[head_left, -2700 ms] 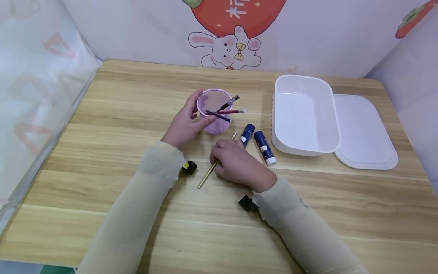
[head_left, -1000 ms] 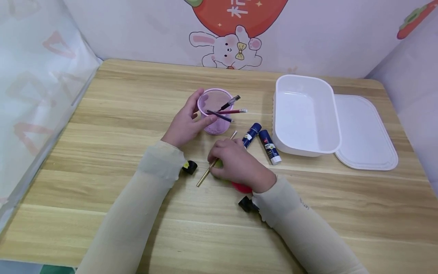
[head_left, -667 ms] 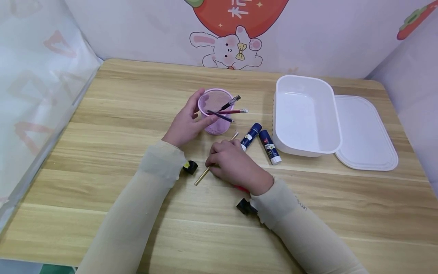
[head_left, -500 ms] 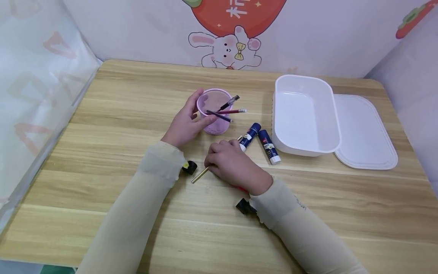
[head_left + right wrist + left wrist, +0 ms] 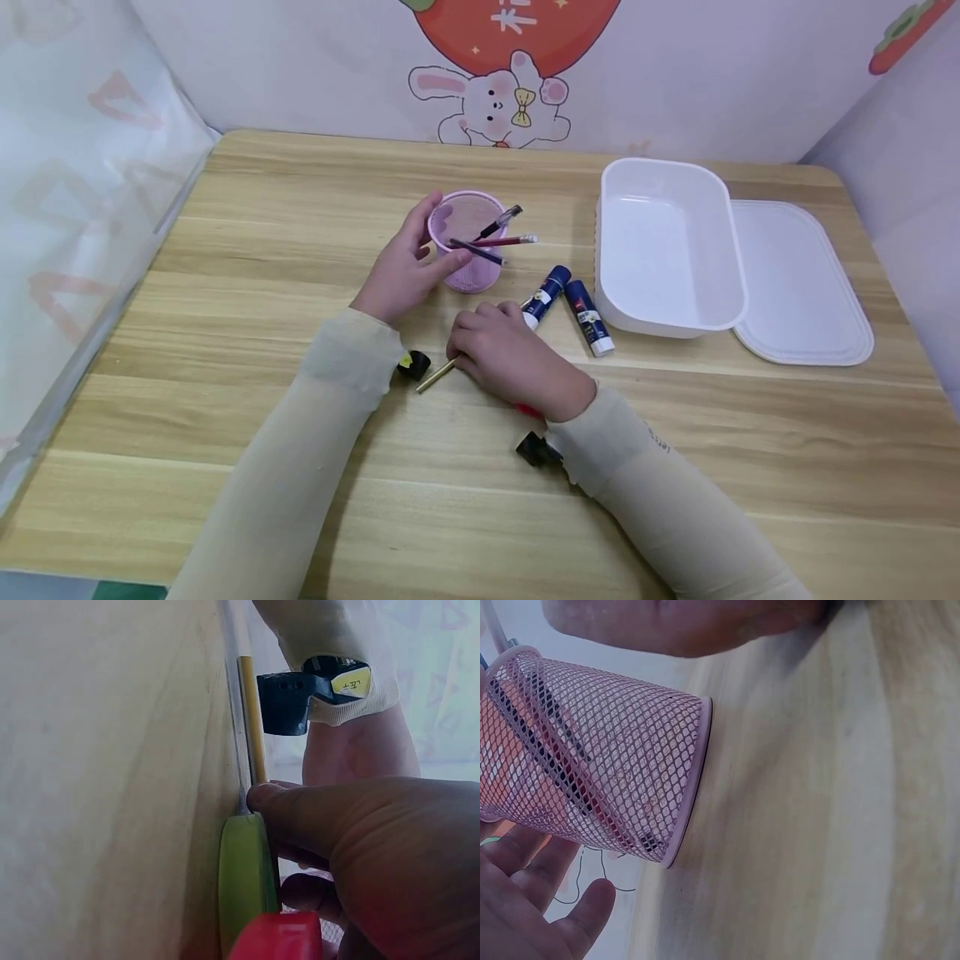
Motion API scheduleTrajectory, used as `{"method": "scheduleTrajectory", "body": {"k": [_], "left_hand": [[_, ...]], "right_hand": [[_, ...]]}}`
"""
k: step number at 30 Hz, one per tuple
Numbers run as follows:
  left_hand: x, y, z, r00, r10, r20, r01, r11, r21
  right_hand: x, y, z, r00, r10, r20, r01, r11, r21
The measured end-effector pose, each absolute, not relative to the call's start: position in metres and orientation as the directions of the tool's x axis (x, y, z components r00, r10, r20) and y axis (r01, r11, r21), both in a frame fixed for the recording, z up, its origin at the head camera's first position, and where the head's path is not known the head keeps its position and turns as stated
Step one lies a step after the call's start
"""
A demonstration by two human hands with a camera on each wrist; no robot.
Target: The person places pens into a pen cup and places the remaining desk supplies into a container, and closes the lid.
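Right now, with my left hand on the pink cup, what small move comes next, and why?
I'd probably lift the gold pencil toward the pink mesh cup: your right hand pinches that pencil, your left hand holds the cup, and other pencils lean inside it.

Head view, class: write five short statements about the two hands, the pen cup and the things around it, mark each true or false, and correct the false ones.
1. The left hand grips the pink mesh pen cup. True.
2. The pen cup is empty. False: a black pen and a red pencil are among those leaning in it.
3. The right hand has its fingers on the gold pencil. True.
4. Two blue glue sticks lie near the white plastic container. True.
5. The container is closed. False: it is open, and a white lid lies beside it.
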State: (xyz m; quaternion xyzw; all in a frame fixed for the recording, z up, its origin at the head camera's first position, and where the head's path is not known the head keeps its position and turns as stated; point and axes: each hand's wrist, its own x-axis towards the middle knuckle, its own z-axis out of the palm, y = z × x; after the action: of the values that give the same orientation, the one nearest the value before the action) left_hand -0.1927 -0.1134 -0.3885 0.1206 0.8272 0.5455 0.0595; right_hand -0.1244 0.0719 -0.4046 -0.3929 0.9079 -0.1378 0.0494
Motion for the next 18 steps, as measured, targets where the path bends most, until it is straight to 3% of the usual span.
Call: {"method": "scheduleTrajectory", "body": {"k": [13,18], "left_hand": [[-0.193,-0.113,-0.388,-0.961,0.275,0.033,0.143,0.388,0.911],[-0.192,-0.114,-0.387,-0.962,0.271,0.038,0.142,0.374,0.916]], "right_hand": [[-0.122,0.076,-0.396,-0.673,-0.734,0.092,-0.688,0.576,-0.441],[-0.120,0.076,-0.390,-0.653,-0.736,0.180,-0.715,0.520,-0.467]]}}
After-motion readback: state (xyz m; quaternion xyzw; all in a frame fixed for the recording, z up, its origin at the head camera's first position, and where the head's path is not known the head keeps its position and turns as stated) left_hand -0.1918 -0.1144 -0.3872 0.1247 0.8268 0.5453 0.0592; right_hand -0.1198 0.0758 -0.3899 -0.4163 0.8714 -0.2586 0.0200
